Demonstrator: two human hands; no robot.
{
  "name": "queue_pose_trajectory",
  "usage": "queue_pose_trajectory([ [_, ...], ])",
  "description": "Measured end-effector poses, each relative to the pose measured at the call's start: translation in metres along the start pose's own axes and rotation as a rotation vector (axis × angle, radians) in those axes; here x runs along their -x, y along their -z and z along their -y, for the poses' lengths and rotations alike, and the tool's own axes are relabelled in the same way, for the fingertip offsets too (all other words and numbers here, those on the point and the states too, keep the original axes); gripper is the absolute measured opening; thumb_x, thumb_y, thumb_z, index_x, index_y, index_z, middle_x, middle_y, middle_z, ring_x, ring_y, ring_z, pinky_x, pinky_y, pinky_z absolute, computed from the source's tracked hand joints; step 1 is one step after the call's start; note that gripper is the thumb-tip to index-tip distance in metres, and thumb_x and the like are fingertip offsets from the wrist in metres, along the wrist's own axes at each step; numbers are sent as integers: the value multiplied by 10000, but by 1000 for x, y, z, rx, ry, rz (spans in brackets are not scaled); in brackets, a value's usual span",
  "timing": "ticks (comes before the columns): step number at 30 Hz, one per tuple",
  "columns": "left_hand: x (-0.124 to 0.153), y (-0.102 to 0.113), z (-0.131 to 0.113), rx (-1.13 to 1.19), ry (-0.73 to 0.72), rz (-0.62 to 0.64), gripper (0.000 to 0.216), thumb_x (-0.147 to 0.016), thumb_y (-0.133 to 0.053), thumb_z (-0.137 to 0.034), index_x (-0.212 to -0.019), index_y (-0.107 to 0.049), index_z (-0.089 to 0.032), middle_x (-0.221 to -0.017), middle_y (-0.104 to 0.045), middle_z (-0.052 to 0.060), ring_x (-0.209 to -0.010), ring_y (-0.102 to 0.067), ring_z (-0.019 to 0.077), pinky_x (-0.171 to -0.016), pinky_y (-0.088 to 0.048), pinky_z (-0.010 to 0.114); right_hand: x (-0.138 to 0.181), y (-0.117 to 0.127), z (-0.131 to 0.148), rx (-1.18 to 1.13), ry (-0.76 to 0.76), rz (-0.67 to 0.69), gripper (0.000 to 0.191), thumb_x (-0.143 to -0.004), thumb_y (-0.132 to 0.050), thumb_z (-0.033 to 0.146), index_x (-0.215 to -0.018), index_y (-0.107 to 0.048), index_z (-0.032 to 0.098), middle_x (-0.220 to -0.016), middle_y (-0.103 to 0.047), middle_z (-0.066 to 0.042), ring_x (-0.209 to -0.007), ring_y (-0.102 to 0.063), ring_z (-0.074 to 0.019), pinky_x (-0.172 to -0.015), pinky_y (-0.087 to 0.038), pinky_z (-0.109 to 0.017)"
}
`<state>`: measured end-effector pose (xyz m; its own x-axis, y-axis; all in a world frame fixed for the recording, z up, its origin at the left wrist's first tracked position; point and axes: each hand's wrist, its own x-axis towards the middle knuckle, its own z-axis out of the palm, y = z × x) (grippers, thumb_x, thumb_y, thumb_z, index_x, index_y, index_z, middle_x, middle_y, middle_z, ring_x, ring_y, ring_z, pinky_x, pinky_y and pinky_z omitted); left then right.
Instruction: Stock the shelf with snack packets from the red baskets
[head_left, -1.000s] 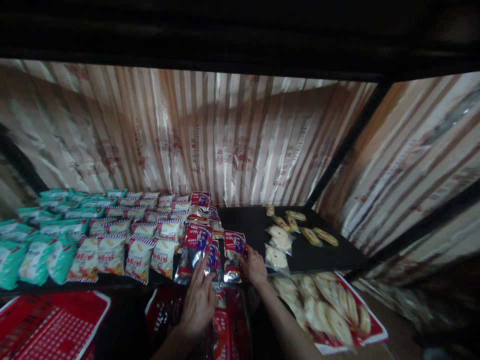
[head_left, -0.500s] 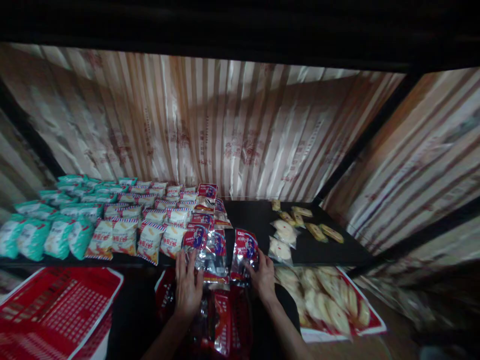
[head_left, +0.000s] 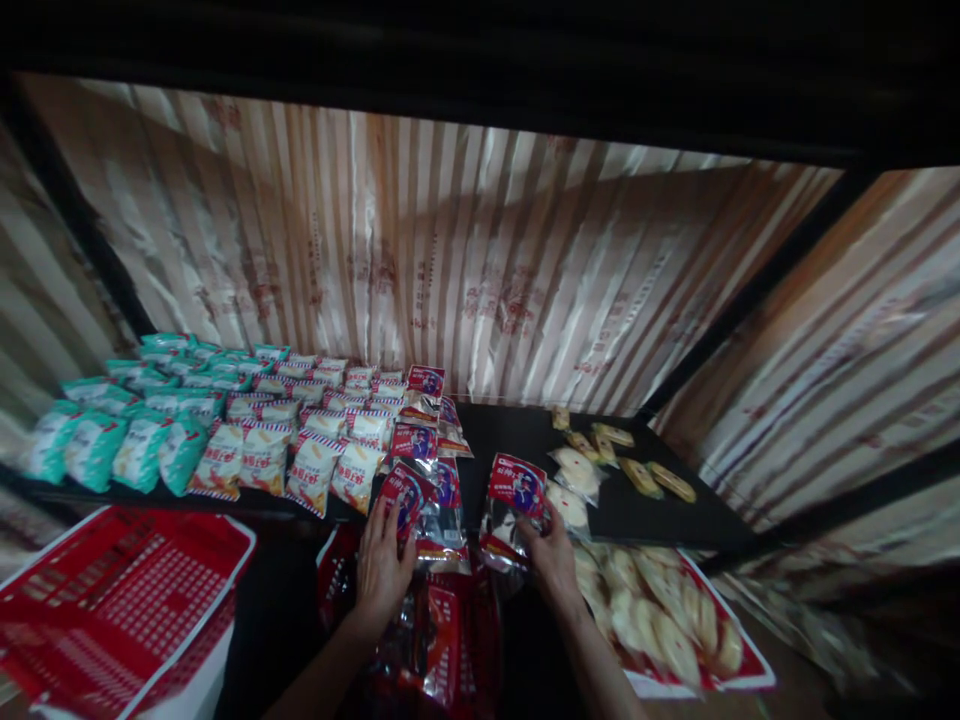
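My left hand (head_left: 380,568) grips a red-topped snack packet (head_left: 406,498) at the front edge of a dark shelf (head_left: 510,440). My right hand (head_left: 553,555) grips another red-topped snack packet (head_left: 511,503) just right of it, lifted at the shelf edge. More red packets (head_left: 424,395) stand in a column behind them. Below my hands lies a big red bag of the same packets (head_left: 442,640).
Rows of striped packets (head_left: 300,440) and green packets (head_left: 112,430) fill the shelf's left. Loose pale and yellow biscuits (head_left: 600,455) lie on its right. A red basket (head_left: 120,600) sits lower left; a bag of biscuits (head_left: 660,620) lower right. Striped foil lines the back.
Both hands have drawn back toward the shelf's front edge, each with a red packet. The right packet has shifted right and lifted. The camera has tilted slightly.
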<state>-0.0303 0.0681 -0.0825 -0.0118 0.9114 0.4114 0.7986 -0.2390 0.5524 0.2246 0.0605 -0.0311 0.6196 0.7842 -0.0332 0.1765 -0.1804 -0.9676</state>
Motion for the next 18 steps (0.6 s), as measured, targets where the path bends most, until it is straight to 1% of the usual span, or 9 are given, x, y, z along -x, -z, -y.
queue_pose_trajectory([
  [2,-3,3,3,-30,-11,-17,457,-843,-420,-303,-1265,-472,-134,-1319,-486,138,-1216,-450,255,-968,-432,406,4,0,17,-133,-24,-4,709,-582,-663,360,-1242,-443,226,-870,-687,-15,-734,-654,-212,-651,-521,-329],
  [5,-6,7,7,-64,-49,-47,405,-860,-353,-227,-1217,-520,-133,-1236,-569,118,-1154,-516,218,-933,-470,361,11,-2,47,-287,-82,15,743,-553,-696,342,-1242,-434,251,-825,-678,10,-682,-649,-198,-590,-526,-308],
  [7,-8,9,9,-86,-69,-80,397,-862,-323,-181,-1188,-543,-131,-1187,-607,110,-1116,-549,196,-915,-485,336,15,-8,64,-346,-125,59,777,-532,-710,320,-1251,-417,272,-786,-667,31,-623,-636,-185,-543,-520,-297],
  [9,-8,12,9,-112,-89,-120,392,-862,-316,-158,-1176,-548,-121,-1153,-628,108,-1080,-575,183,-895,-498,319,18,-20,77,-367,-129,130,815,-518,-722,299,-1265,-396,266,-750,-658,39,-595,-623,-179,-523,-514,-289],
  [12,-6,20,7,-150,-130,-190,377,-862,-330,-144,-1170,-545,-111,-1120,-646,106,-1038,-600,178,-863,-513,307,18,-45,86,-362,-92,230,818,-522,-722,278,-1268,-388,244,-713,-651,43,-610,-622,-178,-544,-510,-282],
  [14,-4,28,3,-154,-173,-241,371,-862,-341,-138,-1178,-534,-108,-1117,-648,106,-1029,-603,177,-850,-516,301,16,-63,89,-366,-65,267,788,-536,-708,269,-1258,-394,243,-705,-649,47,-600,-617,-171,-541,-503,-274],
  [16,-5,38,-3,-139,-216,-288,378,-861,-358,-135,-1206,-509,-113,-1128,-642,106,-1042,-595,178,-858,-509,302,14,-78,91,-377,-55,281,764,-546,-697,262,-1249,-398,244,-698,-644,49,-573,-603,-159,-516,-489,-261],
  [18,-8,46,-11,-122,-243,-317,401,-860,-371,-135,-1249,-471,-124,-1152,-628,105,-1074,-574,180,-882,-494,307,11,-88,93,-387,-61,270,755,-549,-690,256,-1245,-398,240,-699,-641,49,-560,-594,-151,-496,-475,-248],
])
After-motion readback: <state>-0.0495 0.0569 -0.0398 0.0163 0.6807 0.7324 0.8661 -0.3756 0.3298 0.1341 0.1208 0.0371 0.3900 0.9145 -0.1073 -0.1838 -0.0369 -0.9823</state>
